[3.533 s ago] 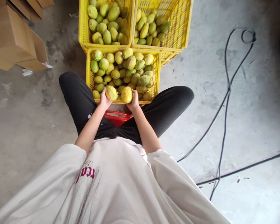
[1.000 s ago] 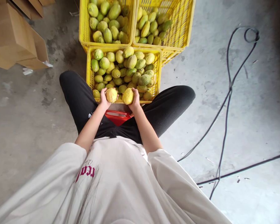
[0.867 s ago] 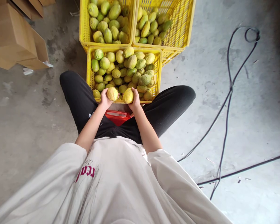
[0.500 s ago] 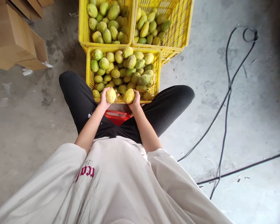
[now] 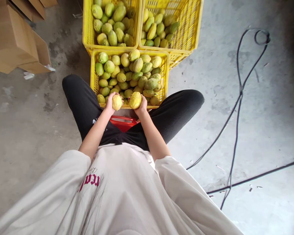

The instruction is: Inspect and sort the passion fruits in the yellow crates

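Note:
My left hand (image 5: 109, 105) is cupped around a yellow lemon (image 5: 117, 102), whose narrow end points toward me. A second yellow lemon (image 5: 135, 100) rests in my right hand (image 5: 143, 105), with the fingers curled round its outer side and partly hidden. Both hands are side by side over the near edge of a yellow plastic crate (image 5: 167, 78), a small gap between the two fruits. Inside that crate lie many green and yellow lemons (image 5: 138, 65), heaped together. Below my hands, between my legs, shows a red plastic object (image 5: 123, 122) with a handle-like rim.
Two more yellow crates stand behind, a left one (image 5: 87, 32) and a right one (image 5: 198, 26), both holding greenish fruit. Opened cardboard boxes (image 5: 12, 39) are at the upper left. A black cable (image 5: 237, 107) loops across the concrete floor on the right.
Both lemons have turned slightly in my hands. My left hand has shifted a little to the right, and the fruits are slightly closer together.

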The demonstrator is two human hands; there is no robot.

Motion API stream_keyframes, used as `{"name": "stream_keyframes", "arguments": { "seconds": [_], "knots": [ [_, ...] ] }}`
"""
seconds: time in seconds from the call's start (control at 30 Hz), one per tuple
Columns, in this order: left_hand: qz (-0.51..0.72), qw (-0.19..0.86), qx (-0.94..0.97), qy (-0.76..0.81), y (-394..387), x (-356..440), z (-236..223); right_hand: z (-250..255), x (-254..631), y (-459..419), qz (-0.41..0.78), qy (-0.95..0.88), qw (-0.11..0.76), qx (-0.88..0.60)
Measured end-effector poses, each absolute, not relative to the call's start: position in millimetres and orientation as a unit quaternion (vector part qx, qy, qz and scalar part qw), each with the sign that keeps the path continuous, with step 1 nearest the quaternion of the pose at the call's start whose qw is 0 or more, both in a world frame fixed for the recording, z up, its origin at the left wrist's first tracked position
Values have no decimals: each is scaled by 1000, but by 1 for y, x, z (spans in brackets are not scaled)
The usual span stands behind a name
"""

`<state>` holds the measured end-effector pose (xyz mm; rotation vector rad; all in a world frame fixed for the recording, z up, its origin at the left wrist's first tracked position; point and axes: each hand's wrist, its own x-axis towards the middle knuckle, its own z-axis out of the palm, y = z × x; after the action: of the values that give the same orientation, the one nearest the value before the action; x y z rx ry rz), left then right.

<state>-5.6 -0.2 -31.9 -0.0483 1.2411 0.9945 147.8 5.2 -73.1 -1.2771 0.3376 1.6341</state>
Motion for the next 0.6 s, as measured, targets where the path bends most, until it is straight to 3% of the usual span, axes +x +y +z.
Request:
{"name": "stream_keyframes", "arguments": {
  "seconds": [0.4,0.6],
  "knots": [
    [504,667,-63,545,4,-5,-34,-72,147,2,683,103,518,-505],
    [487,668,-33,562,3,-5,-31,-65,148,1,702,97,488,-510]
  ]
}}
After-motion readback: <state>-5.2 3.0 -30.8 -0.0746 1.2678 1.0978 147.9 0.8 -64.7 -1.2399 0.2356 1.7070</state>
